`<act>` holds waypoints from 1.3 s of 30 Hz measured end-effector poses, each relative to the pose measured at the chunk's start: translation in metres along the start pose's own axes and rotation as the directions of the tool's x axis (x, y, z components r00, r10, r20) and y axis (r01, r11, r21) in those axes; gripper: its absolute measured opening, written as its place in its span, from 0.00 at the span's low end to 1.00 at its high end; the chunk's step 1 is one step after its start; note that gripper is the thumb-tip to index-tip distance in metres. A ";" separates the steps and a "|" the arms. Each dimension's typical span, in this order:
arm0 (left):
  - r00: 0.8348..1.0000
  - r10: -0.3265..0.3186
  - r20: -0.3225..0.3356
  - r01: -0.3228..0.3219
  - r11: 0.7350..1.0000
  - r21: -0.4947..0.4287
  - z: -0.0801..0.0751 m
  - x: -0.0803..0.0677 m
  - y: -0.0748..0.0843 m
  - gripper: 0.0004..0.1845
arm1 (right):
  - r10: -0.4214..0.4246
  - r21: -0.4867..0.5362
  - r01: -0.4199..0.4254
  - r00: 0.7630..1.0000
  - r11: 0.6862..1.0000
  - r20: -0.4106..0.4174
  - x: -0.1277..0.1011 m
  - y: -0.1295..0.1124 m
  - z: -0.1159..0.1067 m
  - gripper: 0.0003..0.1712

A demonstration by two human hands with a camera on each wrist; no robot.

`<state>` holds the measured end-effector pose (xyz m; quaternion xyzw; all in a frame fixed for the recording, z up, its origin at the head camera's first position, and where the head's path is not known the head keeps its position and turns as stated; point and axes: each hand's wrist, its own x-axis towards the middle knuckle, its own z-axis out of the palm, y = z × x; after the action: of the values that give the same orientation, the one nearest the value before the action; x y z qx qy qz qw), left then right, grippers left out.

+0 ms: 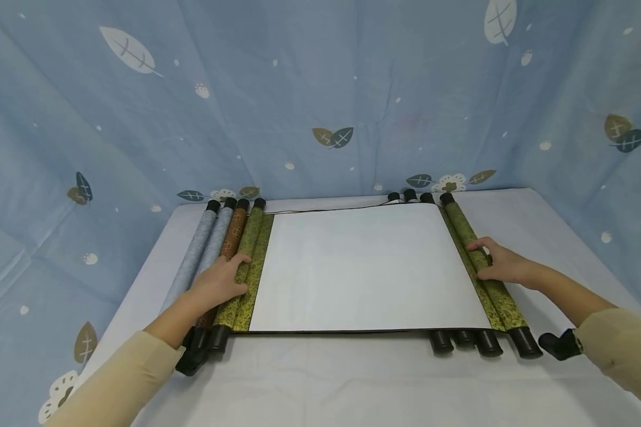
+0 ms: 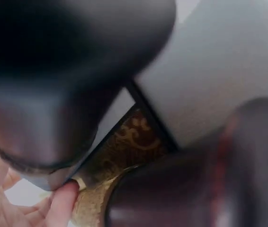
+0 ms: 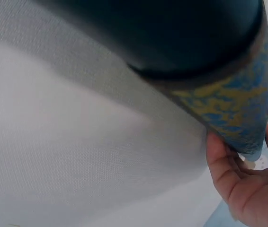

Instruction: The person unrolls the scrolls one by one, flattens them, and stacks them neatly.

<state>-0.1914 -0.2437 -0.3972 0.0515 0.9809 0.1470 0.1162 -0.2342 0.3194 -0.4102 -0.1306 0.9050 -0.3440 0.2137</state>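
A hanging scroll (image 1: 363, 267) lies unrolled on the table, a blank white sheet with green-gold brocade borders. My left hand (image 1: 219, 283) lies over its left rolled end (image 1: 248, 237), fingers curled across the roll. My right hand (image 1: 502, 267) grips the right rolled end (image 1: 462, 225), fingers over the top and thumb on the near side. In the left wrist view a fingertip (image 2: 60, 203) touches gold-patterned brocade (image 2: 124, 142) below a blurred black end cap (image 2: 53, 71). In the right wrist view my right hand (image 3: 247, 184) cups the green-gold roll (image 3: 228, 104) beneath its black cap (image 3: 181, 28).
Two blue-grey rolled scrolls (image 1: 200, 249) and a brown one (image 1: 234, 234) lie left of the open scroll. Several black end caps (image 1: 462, 341) stick out under its front right edge. White cloth (image 1: 320, 379) covers the table; blue leaf-print fabric (image 1: 320, 89) walls it in.
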 end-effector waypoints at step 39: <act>0.799 0.483 -0.359 -0.300 0.836 0.460 0.010 -0.034 0.022 0.32 | -0.051 -0.289 -0.009 0.979 0.957 -0.200 -0.054 -0.062 0.015 0.46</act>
<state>-0.1551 -0.2251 -0.3926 0.2422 0.9558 -0.0169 -0.1658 -0.1744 0.2863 -0.3625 -0.1337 0.9612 -0.2219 0.0943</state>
